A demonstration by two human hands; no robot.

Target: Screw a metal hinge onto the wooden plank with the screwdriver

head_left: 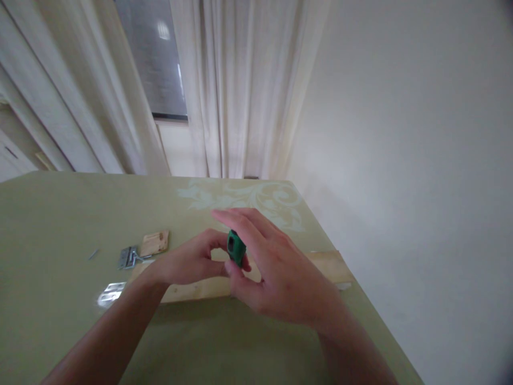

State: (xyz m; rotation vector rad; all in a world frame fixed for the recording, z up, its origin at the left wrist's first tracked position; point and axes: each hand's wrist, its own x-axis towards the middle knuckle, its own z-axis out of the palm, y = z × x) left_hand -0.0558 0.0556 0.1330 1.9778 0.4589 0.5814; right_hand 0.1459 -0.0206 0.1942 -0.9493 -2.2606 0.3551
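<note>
A green and black handle, by its look a screwdriver (pixel 236 248), stands nearly end-on to me above a pale wooden board (pixel 196 291). Its shaft and tip are hidden. My right hand (pixel 280 272) curves around the handle from the right, thumb low against it and the upper fingers stretched out over it. From the left, my left hand (pixel 196 259) reaches in with thumb and forefinger closed just below the handle; what they pinch is hidden. The board lies crosswise on the table under both hands, with small holes or marks near its front edge.
Left of the board lie a metal hinge (pixel 128 257), a small wooden block (pixel 155 243), a shiny clear packet (pixel 112 293) and a thin screw or nail (pixel 93 254). The green table (pixel 80 208) borders a white wall (pixel 420 160) at right; curtains (pixel 240 85) hang behind.
</note>
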